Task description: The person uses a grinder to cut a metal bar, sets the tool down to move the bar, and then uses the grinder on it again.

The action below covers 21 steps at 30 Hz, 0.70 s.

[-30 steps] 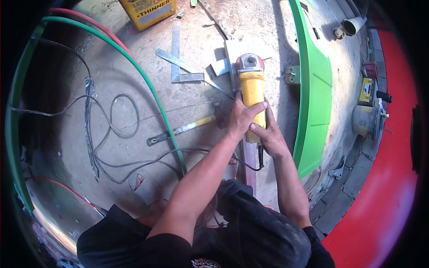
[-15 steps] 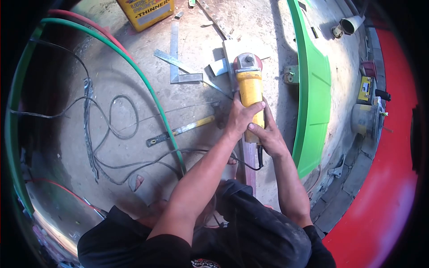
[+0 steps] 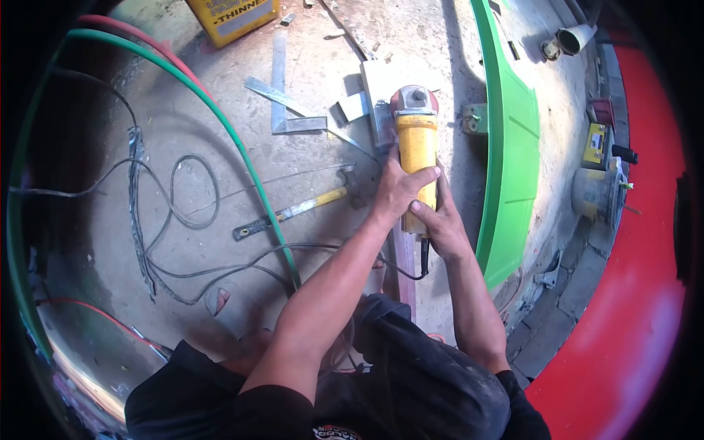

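Clock directions are taken from the grinder, twelve being the top of the view.

Left hand (image 3: 400, 192): partly closed, curled round the grinder's yellow body, thumb across the top.
Right hand (image 3: 446, 226): partly closed on the lower body, thumb on top, fingers along the far side.
Grinder (image 3: 419, 147): one, yellow, in both hands, head toward twelve; black cord (image 3: 424, 257) leaving at six. Contact between disc and metal bar: cannot tell.
Metal bar (image 3: 376, 92): pale, lengthwise, partly beneath the grinder.
Try square (image 3: 279, 88): on the concrete floor (image 3: 220, 110), between nine and ten.
Hammer (image 3: 301, 209): yellow and black handle, floor, eight.
Green hose (image 3: 246, 150): curved, nine.
Thinner can (image 3: 238, 22): yellow, ten.
Green panel (image 3: 513, 161): three.
Bucket (image 3: 590, 194): grey, between three and four.
Red surface (image 3: 623, 279): broad, four.
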Tool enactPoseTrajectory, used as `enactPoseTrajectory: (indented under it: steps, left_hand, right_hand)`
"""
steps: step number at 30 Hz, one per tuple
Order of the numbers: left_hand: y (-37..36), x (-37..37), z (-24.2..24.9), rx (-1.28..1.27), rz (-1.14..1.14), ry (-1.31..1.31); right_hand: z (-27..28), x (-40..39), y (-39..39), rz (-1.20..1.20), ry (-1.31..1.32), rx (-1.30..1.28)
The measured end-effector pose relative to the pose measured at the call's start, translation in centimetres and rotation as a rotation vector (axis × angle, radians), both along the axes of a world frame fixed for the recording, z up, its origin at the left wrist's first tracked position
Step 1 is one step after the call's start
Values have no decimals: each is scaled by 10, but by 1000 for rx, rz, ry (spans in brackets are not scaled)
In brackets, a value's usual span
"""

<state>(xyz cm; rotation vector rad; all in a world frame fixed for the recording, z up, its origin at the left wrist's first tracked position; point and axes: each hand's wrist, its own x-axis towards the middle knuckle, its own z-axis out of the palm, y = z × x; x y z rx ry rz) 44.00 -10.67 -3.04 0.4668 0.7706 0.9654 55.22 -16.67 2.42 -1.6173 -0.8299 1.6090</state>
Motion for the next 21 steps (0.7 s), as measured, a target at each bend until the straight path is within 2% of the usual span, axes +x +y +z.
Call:
enactPoseTrajectory:
  steps: [21]
  left_hand:
    - [0,-1,-4,-3,51,73]
  right_hand:
    - [-7,0,2,8,48,30]
